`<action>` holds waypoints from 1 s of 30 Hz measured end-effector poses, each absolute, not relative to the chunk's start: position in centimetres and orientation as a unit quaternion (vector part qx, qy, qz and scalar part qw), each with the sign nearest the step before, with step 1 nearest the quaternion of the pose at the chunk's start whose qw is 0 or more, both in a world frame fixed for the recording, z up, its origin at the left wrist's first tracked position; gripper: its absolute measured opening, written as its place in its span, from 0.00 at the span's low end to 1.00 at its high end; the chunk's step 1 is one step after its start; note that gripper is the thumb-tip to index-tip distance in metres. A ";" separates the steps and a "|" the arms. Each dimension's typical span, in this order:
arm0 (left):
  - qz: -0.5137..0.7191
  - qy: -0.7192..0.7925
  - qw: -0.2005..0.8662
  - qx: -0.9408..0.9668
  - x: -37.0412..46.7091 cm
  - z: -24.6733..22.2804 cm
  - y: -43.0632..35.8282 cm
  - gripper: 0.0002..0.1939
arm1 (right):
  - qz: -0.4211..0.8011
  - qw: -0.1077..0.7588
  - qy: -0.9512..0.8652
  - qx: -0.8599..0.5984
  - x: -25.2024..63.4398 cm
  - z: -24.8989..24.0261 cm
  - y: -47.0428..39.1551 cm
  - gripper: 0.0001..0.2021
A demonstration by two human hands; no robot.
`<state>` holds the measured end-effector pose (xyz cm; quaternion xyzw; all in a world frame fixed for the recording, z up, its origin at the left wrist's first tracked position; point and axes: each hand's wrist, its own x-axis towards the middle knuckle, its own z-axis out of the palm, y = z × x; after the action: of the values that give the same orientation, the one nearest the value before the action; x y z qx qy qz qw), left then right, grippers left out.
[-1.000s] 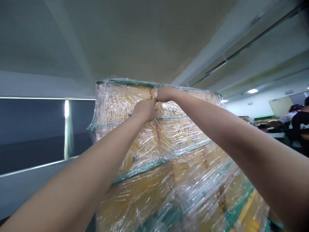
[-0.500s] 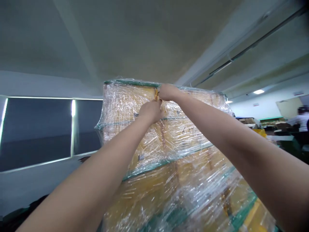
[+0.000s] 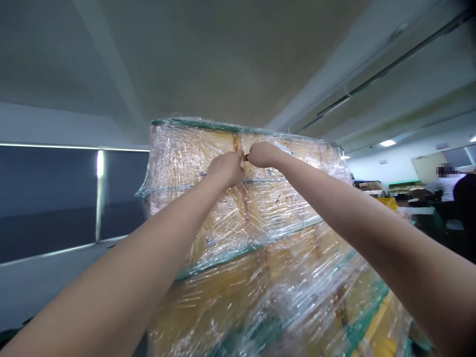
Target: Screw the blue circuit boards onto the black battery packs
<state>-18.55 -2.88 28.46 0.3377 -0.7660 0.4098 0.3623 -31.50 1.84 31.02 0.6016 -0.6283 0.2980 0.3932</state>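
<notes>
A tall stack of tan cartons [image 3: 223, 292] stands before me, wound in clear stretch film [image 3: 178, 163] with green bands across it. Near the top, my left hand [image 3: 226, 168] is closed, its fingers gathered on the film just below an orange-yellow upright strip [image 3: 235, 142]. Right beside it, my right hand [image 3: 263, 154] is closed around something small. Only a short dark tip shows from it, pointing toward the left hand, too little to name. Handwriting [image 3: 284, 200] reading about "6.27" marks a carton below the hands.
Dark window panes [image 3: 48, 198] line the wall on the left. At the far right, a person in a white top [image 3: 446, 186] is near tables with boxes and a yellow item [image 3: 388, 202]. A dark figure [image 3: 466, 198] is partly in view at the right edge. The ceiling is low above the stack.
My right hand has come down from the top edge of the stack, level with my left hand. The orange-yellow strip now shows more. The view has shifted slightly right.
</notes>
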 end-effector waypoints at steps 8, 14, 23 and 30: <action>0.399 -0.778 0.350 0.334 -18.3 29.6 -2.6 0.26 | 0.294 0.339 -0.643 0.620 -32.8 24.4 2.4 0.18; 0.398 -0.767 0.342 0.370 -19.1 29.6 -1.7 0.33 | 0.346 0.338 -0.644 0.593 -33.0 21.7 3.8 0.20; 0.409 -0.783 0.287 0.371 -18.6 29.9 -1.9 0.16 | 0.420 0.349 -0.614 0.570 -32.1 23.3 1.4 0.19; 0.400 -0.801 0.259 0.363 -18.5 29.9 -1.9 0.16 | 0.380 0.306 -0.627 0.608 -33.8 16.9 3.6 0.19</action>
<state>-18.52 -1.93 29.91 0.3635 -0.8006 0.3995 0.2594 -33.83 3.61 16.90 0.6076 -0.6268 0.3799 0.3059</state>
